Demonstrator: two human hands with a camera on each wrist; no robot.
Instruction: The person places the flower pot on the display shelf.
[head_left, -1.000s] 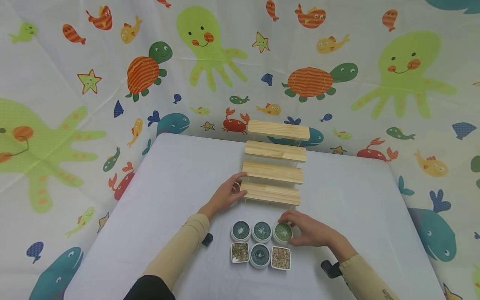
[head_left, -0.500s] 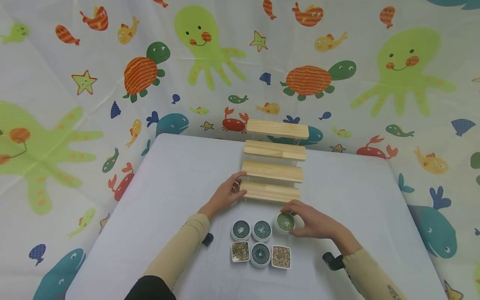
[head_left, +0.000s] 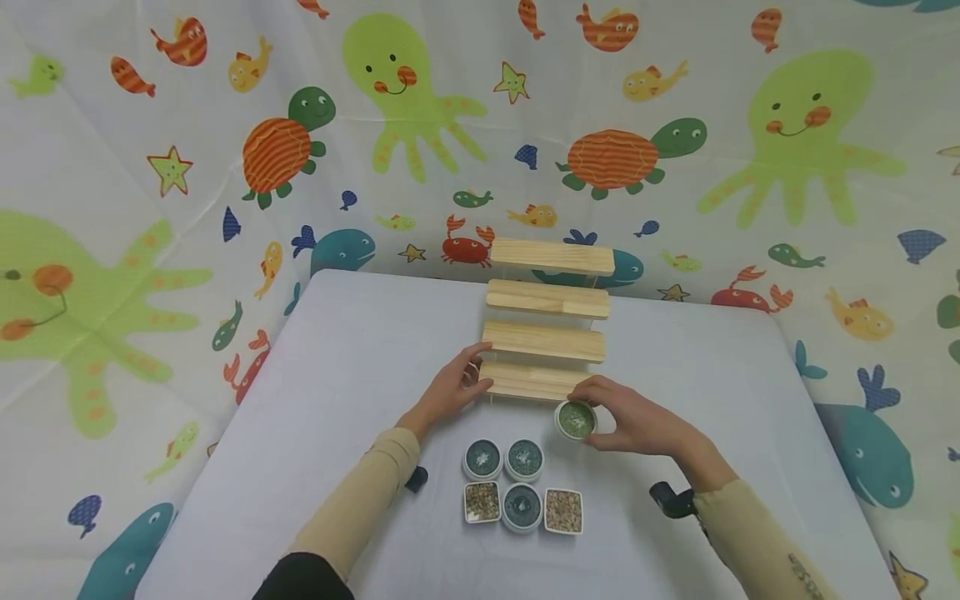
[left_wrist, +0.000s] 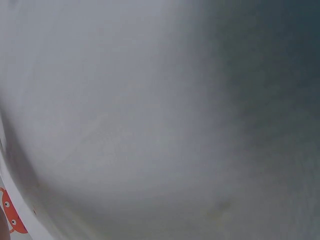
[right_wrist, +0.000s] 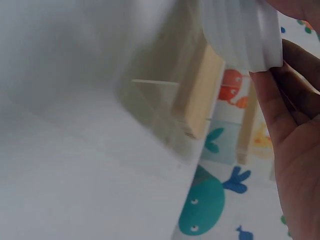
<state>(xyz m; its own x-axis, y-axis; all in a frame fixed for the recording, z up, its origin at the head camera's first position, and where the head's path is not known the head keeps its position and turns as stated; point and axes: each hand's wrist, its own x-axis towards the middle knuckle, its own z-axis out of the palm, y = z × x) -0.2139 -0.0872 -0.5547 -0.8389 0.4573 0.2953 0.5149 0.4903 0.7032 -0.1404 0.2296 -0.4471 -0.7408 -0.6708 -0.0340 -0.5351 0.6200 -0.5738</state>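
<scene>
My right hand (head_left: pixel 633 417) pinches a small round white pot with a green filling (head_left: pixel 577 420) between thumb and fingers. It is raised just in front of the lowest board of a four-step wooden display rack (head_left: pixel 540 340). The right wrist view shows the pot's ribbed white side (right_wrist: pixel 242 35) with the fingers (right_wrist: pixel 272 105) around its edge. At the rack's left end, my left hand (head_left: pixel 450 387) grips the two lower boards, thumb at the lowest, a finger at the one above. The left wrist view has mostly blurred white cloth (left_wrist: pixel 100 100), with the left hand's grip out of sight.
Three round pots with dark bluish-green filling, such as the front one (head_left: pixel 522 507), stand before the rack. Two square white dishes hold grainy bits, one at left (head_left: pixel 482 502), one at right (head_left: pixel 563 511). A sea-animal curtain (head_left: pixel 480 125) hangs behind the white table (head_left: pixel 375 333).
My right hand has lifted the green-filled pot out of the back row and carried it forward and slightly right, toward the rack's lowest board. My left hand has stayed at the rack.
</scene>
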